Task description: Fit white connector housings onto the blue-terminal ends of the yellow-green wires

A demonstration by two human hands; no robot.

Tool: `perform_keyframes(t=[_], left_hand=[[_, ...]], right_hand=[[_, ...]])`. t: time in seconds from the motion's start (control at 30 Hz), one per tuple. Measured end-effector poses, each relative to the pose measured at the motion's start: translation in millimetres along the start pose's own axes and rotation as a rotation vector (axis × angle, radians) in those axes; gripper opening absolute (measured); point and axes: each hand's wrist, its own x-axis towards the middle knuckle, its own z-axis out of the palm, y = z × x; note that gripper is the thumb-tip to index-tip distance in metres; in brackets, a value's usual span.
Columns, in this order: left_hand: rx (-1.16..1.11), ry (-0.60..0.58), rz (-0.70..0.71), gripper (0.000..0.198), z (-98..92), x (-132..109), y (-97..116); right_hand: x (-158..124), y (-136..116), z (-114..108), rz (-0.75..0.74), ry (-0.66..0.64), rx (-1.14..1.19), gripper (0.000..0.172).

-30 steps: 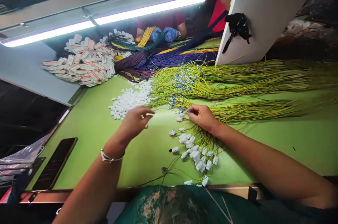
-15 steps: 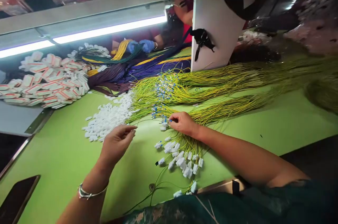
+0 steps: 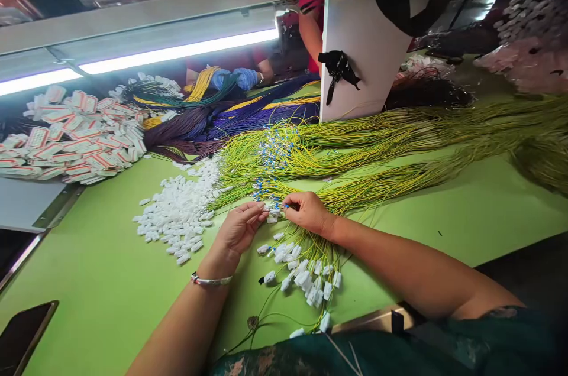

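My left hand [image 3: 239,228] is closed in a pinch on a small white connector housing [image 3: 266,207], mostly covered by the fingertips. Just to its right, my right hand [image 3: 310,213] pinches a yellow-green wire by its blue-tipped end [image 3: 285,206]. The two hands' fingertips are a small gap apart. Below them hangs a cluster of wires fitted with white connectors [image 3: 304,278]. Loose white housings [image 3: 175,210] lie in a pile left of my hands. Behind my fingers spreads a bundle of yellow-green wires [image 3: 377,184] with blue-tipped ends.
A heap of white-and-orange parts [image 3: 89,139] sits at the far left. A phone [image 3: 26,334] lies at the left front. A white panel [image 3: 359,39] and lit tube lamp [image 3: 177,51] stand across the back; beyond, another person's blue-gloved hands [image 3: 231,77] hold wires.
My left hand has moved right and up from near the white pile to my right hand's fingertips, now pinching a housing. My right hand has stayed nearly still.
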Motion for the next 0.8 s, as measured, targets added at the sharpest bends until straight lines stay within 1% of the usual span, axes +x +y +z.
perform_keyframes(t=[0.27,0.33,0.5,0.67,0.8], left_hand=[[0.033,0.034,0.02,0.022,6.0,-3,-8],[0.067,0.054,0.049,0.026,6.2,-4,-10],[0.236,0.084,0.18,0.035,6.8,-7,-11],[0.327,0.07,0.188,0.037,10.9,-6,-15],[0.336,0.078,0.225,0.037,15.9,-4,-18]], right_hand=[[-2,-5,-2,-0.024,0.001,-0.063,0.009],[-2,-6,-3,-0.042,0.011,-0.087,0.008],[-3,-6,-3,-0.089,0.033,-0.144,0.009],[-4,-5,-3,-0.143,0.024,-0.186,0.01],[-3,-5,-5,-0.141,0.009,-0.169,0.01]])
